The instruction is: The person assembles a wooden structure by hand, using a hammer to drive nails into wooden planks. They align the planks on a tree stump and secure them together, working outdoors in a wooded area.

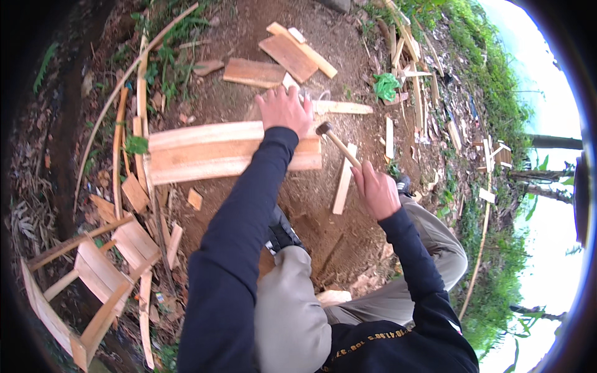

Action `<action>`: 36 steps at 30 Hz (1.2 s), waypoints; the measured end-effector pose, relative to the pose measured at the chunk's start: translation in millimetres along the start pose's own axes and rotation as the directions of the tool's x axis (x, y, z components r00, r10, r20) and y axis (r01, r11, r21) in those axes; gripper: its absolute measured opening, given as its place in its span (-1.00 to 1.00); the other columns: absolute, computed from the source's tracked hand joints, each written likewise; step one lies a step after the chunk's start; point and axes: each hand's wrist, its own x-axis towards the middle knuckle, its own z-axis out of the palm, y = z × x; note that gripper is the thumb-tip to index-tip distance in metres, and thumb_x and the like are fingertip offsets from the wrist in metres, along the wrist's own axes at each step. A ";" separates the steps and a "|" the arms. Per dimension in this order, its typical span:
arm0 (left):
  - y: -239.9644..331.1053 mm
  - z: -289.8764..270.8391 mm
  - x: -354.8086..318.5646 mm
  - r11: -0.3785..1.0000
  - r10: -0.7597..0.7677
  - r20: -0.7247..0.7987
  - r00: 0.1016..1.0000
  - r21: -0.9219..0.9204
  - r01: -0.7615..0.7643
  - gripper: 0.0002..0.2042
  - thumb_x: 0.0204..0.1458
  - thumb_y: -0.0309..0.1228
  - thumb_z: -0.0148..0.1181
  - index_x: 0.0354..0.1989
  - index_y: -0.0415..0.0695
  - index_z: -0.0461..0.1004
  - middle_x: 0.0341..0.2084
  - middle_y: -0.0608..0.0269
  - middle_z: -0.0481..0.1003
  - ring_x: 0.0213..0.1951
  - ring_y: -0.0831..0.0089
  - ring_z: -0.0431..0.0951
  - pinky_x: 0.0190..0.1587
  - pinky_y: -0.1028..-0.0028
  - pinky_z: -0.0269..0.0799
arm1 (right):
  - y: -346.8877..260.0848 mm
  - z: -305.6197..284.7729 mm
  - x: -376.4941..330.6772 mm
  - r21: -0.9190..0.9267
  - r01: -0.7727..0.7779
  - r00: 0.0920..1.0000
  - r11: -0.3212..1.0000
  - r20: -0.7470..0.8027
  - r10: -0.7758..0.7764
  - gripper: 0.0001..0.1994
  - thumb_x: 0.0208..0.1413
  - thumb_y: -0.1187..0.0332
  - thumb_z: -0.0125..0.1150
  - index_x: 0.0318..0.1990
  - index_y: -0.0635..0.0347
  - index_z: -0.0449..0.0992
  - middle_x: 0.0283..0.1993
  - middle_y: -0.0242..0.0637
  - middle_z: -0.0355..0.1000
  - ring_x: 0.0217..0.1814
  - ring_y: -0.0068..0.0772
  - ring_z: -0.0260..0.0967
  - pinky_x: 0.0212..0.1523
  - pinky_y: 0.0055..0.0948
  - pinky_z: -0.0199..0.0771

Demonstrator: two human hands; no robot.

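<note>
My right hand is closed round the wooden handle of a small hammer. Its dark head points up and left, beside the right end of a wide panel of joined boards on the ground. My left hand reaches over the panel's far edge, with fingers apart; the fingertips are partly hidden. Just right of its thumb lies a narrow wood strip. Something small and shiny shows by the fingers, too unclear to name.
Thin boards lie piled beyond my left hand. A wooden slat rests below the hammer. At lower left stands a wooden frame with slats. Long poles run along the left; green plastic lies at far right.
</note>
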 end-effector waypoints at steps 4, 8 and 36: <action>-1.9 0.8 1.4 1.000 0.000 -0.005 1.000 0.006 0.000 -0.61 0.17 -0.04 0.09 -0.08 -0.11 0.54 -0.14 0.02 0.57 0.00 0.08 0.53 0.17 -0.12 0.19 | -12.2 -14.4 -7.3 0.228 -0.049 0.988 0.972 -0.130 0.080 -0.72 0.41 0.20 0.04 -0.30 0.20 0.27 -0.66 0.01 0.34 -0.63 0.19 0.37 -0.62 0.02 0.33; -1.6 0.0 3.4 1.000 0.002 -0.012 1.000 -0.015 -0.002 -0.61 0.16 -0.05 0.09 -0.09 -0.12 0.53 -0.13 0.00 0.56 0.00 0.07 0.53 0.18 -0.13 0.19 | -16.9 -26.8 0.7 0.160 -0.055 0.997 0.986 -0.046 0.063 -0.73 0.41 0.20 0.04 -0.28 0.19 0.27 -0.66 -0.01 0.35 -0.64 0.16 0.37 -0.61 0.02 0.34; 1.4 -5.7 3.0 1.000 -0.002 0.029 1.000 -0.018 0.003 -0.60 0.19 -0.04 0.06 -0.07 -0.13 0.52 -0.12 0.03 0.58 0.03 0.09 0.51 0.19 -0.09 0.21 | -9.5 -22.8 5.3 0.037 -0.052 0.997 0.998 -0.047 0.054 -0.71 0.41 0.15 0.02 -0.26 0.18 0.29 -0.70 -0.09 0.34 -0.67 0.07 0.40 -0.65 -0.03 0.37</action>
